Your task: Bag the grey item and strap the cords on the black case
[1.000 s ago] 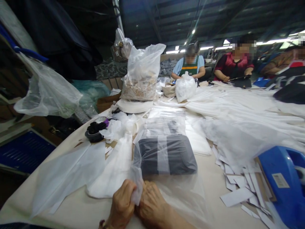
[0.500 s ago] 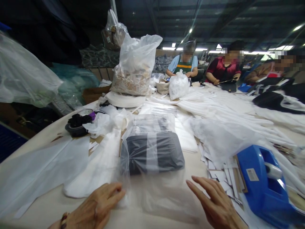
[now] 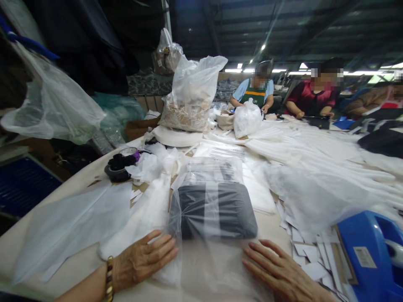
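A dark grey folded item lies inside a clear plastic bag in front of me, with a pale band down its middle. The bag's loose end spreads toward me. My left hand, a beaded bracelet on its wrist, rests with fingers stretched out at the bag's left edge. Across from it, my right hand lies with extended fingers on or just over the loose end's right side. Neither hand grips anything. A printed, see-through part of the bag shows beyond the grey item.
A blue tape dispenser stands at right beside scattered white card pieces. White sheets lie at left, near a dark bowl. A large filled plastic bag stands at the back. Co-workers sit across the table.
The view has swung left, shifting everything rightward and slightly down. My left hand's fingers have straightened against the bag. My right hand has come inward and lower onto the bag's side.
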`<action>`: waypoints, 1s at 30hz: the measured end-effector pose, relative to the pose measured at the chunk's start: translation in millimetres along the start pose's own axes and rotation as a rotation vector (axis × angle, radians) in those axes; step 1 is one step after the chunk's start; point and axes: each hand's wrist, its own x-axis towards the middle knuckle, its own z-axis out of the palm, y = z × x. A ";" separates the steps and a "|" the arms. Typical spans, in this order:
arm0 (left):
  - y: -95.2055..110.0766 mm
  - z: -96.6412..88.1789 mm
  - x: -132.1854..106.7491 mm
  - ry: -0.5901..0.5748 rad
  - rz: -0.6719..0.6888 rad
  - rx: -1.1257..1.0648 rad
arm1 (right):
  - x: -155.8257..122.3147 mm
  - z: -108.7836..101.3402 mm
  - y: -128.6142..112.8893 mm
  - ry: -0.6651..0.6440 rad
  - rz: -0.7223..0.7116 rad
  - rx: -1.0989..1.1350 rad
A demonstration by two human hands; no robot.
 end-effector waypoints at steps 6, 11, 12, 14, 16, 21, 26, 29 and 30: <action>2.8 8.3 -4.2 -0.009 -0.014 0.001 | 6.7 -2.0 -4.1 0.123 0.208 0.339; 5.4 12.0 0.4 0.029 -0.484 -0.504 | 9.1 -2.4 -6.5 0.166 0.668 0.741; 5.1 11.0 2.7 -0.001 -0.699 -0.658 | 9.5 -1.5 -8.0 0.164 0.810 0.786; 4.8 8.3 9.0 -0.040 -1.087 -0.886 | 11.3 0.6 -11.4 0.131 1.020 0.847; 5.5 6.3 17.6 -0.018 -1.309 -0.989 | 15.4 2.2 -14.9 0.120 1.117 0.886; 8.9 13.1 40.4 0.119 -1.544 -1.008 | 31.3 8.6 -22.5 0.235 1.269 0.851; 11.9 33.8 48.0 0.156 -1.670 -0.881 | 41.7 26.1 -26.9 0.338 1.448 0.624; 13.5 40.5 47.5 0.120 -1.677 -0.755 | 44.4 29.6 -28.0 0.234 1.454 0.389; 14.0 41.1 47.5 0.111 -1.670 -0.715 | 44.4 29.9 -27.9 0.184 1.417 0.277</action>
